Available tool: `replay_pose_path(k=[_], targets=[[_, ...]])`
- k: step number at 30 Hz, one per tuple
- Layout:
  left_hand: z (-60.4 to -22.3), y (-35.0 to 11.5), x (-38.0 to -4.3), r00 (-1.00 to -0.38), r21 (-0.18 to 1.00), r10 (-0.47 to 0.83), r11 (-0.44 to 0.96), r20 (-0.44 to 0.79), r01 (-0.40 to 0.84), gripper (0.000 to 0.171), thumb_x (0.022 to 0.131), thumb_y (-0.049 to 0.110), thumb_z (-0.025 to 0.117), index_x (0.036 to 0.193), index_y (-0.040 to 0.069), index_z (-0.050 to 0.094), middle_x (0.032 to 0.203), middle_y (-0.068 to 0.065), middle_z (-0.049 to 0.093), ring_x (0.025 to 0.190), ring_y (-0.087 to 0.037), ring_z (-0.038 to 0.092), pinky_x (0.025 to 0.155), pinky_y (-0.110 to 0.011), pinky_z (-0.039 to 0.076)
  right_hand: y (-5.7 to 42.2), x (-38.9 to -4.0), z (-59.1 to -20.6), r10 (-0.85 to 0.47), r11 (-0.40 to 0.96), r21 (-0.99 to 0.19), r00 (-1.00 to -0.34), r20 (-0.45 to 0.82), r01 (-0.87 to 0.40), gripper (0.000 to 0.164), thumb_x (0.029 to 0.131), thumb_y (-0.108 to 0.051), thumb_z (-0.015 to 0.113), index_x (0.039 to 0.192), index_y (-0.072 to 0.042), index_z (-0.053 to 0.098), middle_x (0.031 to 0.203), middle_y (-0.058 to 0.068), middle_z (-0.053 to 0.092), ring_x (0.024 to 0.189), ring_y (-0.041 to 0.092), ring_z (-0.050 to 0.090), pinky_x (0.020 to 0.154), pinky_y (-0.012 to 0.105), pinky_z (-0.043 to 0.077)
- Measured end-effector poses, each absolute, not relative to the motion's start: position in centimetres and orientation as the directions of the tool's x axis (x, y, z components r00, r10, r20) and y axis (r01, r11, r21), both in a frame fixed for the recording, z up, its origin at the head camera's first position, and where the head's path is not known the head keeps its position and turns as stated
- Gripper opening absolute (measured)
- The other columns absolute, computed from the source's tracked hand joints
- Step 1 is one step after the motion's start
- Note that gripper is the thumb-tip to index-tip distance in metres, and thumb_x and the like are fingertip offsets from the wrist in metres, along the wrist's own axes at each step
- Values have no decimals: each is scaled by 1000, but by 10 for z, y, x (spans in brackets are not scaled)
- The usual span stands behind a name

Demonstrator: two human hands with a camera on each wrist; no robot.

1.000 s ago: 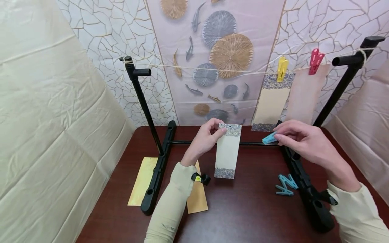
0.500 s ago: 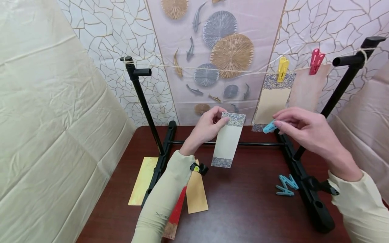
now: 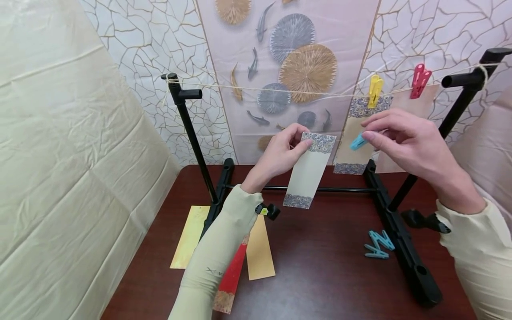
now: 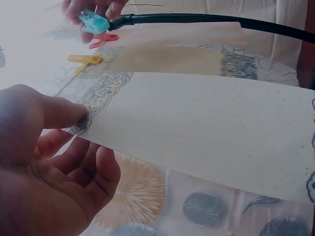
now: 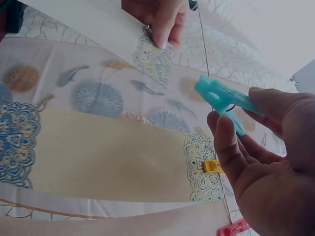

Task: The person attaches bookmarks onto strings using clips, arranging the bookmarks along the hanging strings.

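My left hand pinches the top edge of a cream bookmark-like card with blue patterned bands at both ends; the card hangs tilted in the air below the string. In my right hand, thumb and fingers pinch a light blue clothespin, its tip pointing toward the card. Behind that hand, a similar patterned card hangs from the string under a yellow clothespin. Beside it a plain pinkish card hangs under a red clothespin, partly hidden by my right hand.
The string is tied between two black posts joined by a low crossbar. Several light blue clothespins lie near the right foot of the stand. A yellow card, a red card and a tan card lie at left.
Both hands have risen toward the string, the left carrying the patterned card, the right the light blue clothespin. The held card is more tilted. The red card has come into view beneath my left arm.
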State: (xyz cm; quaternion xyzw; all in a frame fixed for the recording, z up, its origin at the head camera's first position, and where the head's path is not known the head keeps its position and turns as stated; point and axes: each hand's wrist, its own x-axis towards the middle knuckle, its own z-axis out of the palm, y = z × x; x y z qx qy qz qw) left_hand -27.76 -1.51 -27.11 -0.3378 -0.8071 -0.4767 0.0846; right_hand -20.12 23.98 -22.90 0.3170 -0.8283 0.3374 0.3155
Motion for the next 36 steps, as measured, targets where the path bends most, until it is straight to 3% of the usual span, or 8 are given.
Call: replay_pose_path(k=[9, 17, 26, 31, 36], targets=[[-256, -9, -282, -759, 740, 412, 247, 504, 626, 17, 91, 17, 58, 106, 9, 58, 74, -1, 50, 65, -12, 48, 59, -20, 39, 219, -205, -205, -169, 505, -442, -587, 792, -741, 18, 82, 8, 63, 100, 9, 63, 94, -2, 67, 62, 2, 62, 53, 12, 41], [-248, 9, -284, -773, 749, 322, 226, 547, 623, 15, 91, 16, 59, 102, 7, 61, 80, -2, 60, 68, -9, 51, 62, -18, 42, 209, -221, -200, -99, 439, -433, -522, 847, -787, 23, 81, 11, 62, 103, 12, 60, 88, -1, 66, 60, 7, 58, 59, 13, 46], [-238, 22, -282, -790, 765, 274, 218, 548, 606, 14, 92, 19, 57, 102, 8, 59, 81, -1, 55, 71, -8, 50, 63, -16, 42, 205, -237, -199, -136, 377, -359, -434, 891, -854, 24, 80, 14, 61, 103, 16, 57, 97, 11, 64, 78, 10, 63, 68, 15, 49], [-235, 27, -285, -788, 768, 269, 201, 554, 608, 13, 92, 17, 58, 99, 6, 59, 80, -1, 54, 69, -7, 50, 62, -16, 41, 200, -237, -194, -168, 410, -338, -434, 885, -847, 23, 81, 13, 60, 103, 15, 56, 101, 7, 63, 86, 8, 64, 74, 15, 49], [-233, 30, -290, -783, 768, 284, 191, 552, 611, 14, 92, 15, 58, 101, 4, 59, 81, -3, 57, 70, -8, 51, 63, -16, 43, 199, -240, -188, -218, 439, -245, -367, 904, -864, 17, 80, 13, 62, 96, 17, 57, 101, -5, 61, 93, 9, 64, 77, 17, 50]])
